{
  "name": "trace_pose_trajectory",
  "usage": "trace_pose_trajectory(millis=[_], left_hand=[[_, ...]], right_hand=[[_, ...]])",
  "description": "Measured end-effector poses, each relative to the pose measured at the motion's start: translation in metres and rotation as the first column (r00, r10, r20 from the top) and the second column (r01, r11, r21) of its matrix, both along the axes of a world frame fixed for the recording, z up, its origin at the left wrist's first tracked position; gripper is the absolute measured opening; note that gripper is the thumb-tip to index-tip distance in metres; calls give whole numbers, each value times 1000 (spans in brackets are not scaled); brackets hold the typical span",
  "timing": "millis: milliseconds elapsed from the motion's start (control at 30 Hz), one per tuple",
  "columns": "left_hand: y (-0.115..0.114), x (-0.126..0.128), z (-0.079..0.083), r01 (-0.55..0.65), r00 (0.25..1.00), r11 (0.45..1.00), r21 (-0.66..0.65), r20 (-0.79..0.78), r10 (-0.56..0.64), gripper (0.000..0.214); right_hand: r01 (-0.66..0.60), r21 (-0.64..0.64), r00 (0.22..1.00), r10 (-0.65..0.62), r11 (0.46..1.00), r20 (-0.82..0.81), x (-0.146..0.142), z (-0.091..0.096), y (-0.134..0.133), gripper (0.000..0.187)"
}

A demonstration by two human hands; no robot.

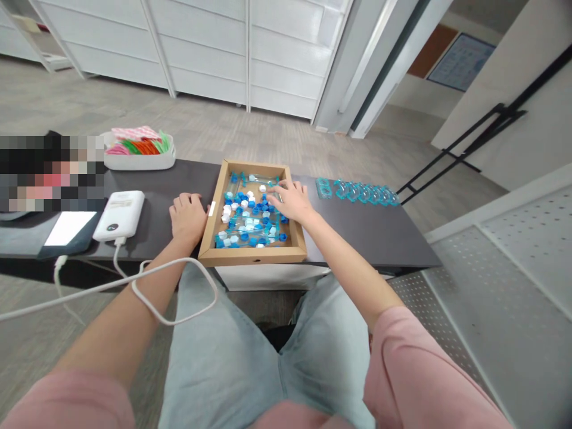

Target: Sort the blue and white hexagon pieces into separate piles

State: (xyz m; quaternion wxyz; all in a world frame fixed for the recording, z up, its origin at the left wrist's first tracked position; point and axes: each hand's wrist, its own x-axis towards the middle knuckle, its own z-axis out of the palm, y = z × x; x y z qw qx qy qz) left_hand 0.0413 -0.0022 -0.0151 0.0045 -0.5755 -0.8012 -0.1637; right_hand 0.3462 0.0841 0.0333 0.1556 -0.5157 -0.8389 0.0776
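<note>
A shallow cardboard box (pixel 251 255) stands on the dark table, holding many small white, light-blue and dark-blue hexagonal pieces (pixel 250 208) and several clear plastic parts with teal edges (pixel 261 180). My right hand (pixel 292 201) reaches over the box's right rim, fingers spread above the pieces; nothing shows in its grasp. Flat on the table, my left hand (pixel 186 217) lies beside the box's left wall with its fingers stretched out, holding nothing. To the right of the box, a row of teal-edged clear plastic parts (pixel 366 193) lies near the far edge, with another teal part (pixel 323 187) beside it.
A white power bank (pixel 120 214) with a white cable (pixel 179 262) sits on the left; the cable loops over my left forearm. Behind it is a white basket (pixel 140 159) of colourful strips. A dark device (pixel 74 229) lies further left. White cabinets (pixel 201 47) stand across the floor.
</note>
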Motion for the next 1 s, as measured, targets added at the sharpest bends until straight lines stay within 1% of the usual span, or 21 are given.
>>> trace_pose_trajectory(millis=[67,167,200,267,333,400,467,600,700,800,867,1000], left_hand=[[0,0,0,1,1000,1000,-2,1,-1,61],[0,0,1,0,1000,1000,5,17,0,61],[0,0,1,2,1000,1000,4,23,-2,60],[1,-1,1,8,1000,1000,-2,28,-8,61],[1,-1,0,10,1000,1000,-6,19,-9,61],[1,-2,1,6,1000,1000,-11,2,-5,62],[1,-1,1,0,1000,1000,-18,-12,0,63],[0,0,2,-13,1000,1000,-20,-26,13,61],[0,-1,1,-25,999,999,-27,-35,24,60],[1,-2,0,-25,999,999,-32,-38,23,60],[1,-2,0,-23,999,999,-35,-38,22,60],[1,0,3,-26,999,999,-42,-29,25,59]], right_hand=[[63,38,996,-61,997,-62,25,-4,8,45],[253,66,961,-243,965,-136,73,-16,25,49],[321,65,940,-310,945,-140,89,-22,31,51],[416,46,905,-409,908,-118,115,-35,40,63],[454,3,889,-453,891,-65,130,-47,46,78],[465,-33,884,-466,884,-21,136,-57,50,86],[462,-26,887,-462,887,-5,135,-64,54,86],[442,10,897,-442,897,-32,127,-72,66,77],[418,45,906,-412,907,-98,128,-78,71,65],[387,95,916,-370,917,-156,132,-84,69,52],[382,105,917,-362,918,-169,134,-87,65,47],[357,101,927,-340,928,-158,133,-90,53,51]])
